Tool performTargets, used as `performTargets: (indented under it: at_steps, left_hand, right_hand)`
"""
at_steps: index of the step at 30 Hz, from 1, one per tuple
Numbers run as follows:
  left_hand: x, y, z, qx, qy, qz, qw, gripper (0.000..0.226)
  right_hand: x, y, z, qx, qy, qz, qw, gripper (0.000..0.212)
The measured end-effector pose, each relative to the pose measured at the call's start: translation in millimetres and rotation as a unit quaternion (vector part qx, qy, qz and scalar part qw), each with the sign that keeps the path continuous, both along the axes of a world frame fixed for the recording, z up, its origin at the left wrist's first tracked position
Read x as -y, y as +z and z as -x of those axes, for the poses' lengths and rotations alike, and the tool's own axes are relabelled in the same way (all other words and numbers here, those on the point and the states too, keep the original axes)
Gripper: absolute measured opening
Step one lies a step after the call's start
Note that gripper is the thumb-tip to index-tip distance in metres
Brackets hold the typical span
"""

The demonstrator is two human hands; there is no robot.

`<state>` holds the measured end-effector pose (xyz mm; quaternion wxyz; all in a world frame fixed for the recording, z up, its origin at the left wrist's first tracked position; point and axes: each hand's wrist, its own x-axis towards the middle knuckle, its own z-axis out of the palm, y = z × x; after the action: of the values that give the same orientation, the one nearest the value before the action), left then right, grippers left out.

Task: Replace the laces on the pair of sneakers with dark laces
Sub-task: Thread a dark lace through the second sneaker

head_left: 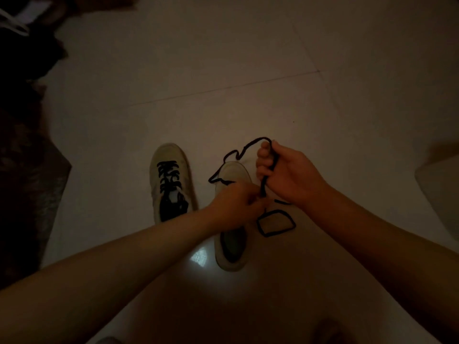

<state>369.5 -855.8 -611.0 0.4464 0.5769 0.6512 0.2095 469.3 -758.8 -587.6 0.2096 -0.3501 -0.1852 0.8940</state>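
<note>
Dark lace (269, 167) clenched in right hand (285, 175), left hand (236, 204) pinching it (dim tiled floor (223, 70)).

The floor (248, 70) is smooth, glossy tile, pale, with a bright patch of reflected light below the fingers (263, 155) and thin grout lines well beyond them. The dark lace (267, 180) held in those fingers looks like matt woven cord. Both sneakers, the laced one (171, 175) and the unlaced one (233, 172), have a pale, matt upper; whether leather or cloth cannot be told in the dim light.
</note>
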Motion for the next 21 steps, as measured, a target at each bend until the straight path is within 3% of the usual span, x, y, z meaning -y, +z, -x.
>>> performTargets:
  at_steps: [2, 4, 6, 8, 11, 17, 19, 21]
  left_hand:
    - [-4, -5, 2, 0.024, 0.073, 0.012, 0.997, 0.035]
    - [-7, -6, 9, 0.029, 0.119, 0.01, 0.992, 0.036]
    - [-10, -7, 18, 0.036, 0.149, -0.009, 0.988, 0.035]
    - [-10, -11, 25, 0.061, 0.166, -0.015, 0.984, 0.037]
    - [-8, -18, 27, 0.103, 0.18, -0.021, 0.978, 0.04]
    - [-14, -24, 17, 0.101, 0.142, -0.085, 0.981, 0.041]
    - [-17, -26, 21, 0.027, 0.154, -0.077, 0.985, 0.031]
    - [-13, -30, 29, -0.097, 0.115, -0.084, 0.985, 0.025]
  right_hand:
    - [2, 2, 0, 0.013, -0.013, 0.002, 1.0, 0.034]
    - [3, -3, -7, 0.12, 0.081, -0.088, 0.985, 0.035]
    - [8, -11, -19, 0.272, 0.236, -0.234, 0.903, 0.03]
    - [12, -17, -28, 0.321, 0.29, -0.315, 0.845, 0.023]
    - [14, -20, -31, 0.31, 0.272, -0.356, 0.839, 0.022]
    - [11, -19, -19, 0.324, 0.231, -0.343, 0.851, 0.029]
    - [5, -21, -21, 0.338, 0.218, -0.331, 0.854, 0.041]
    - [-2, -22, -28, 0.359, 0.181, -0.307, 0.863, 0.039]
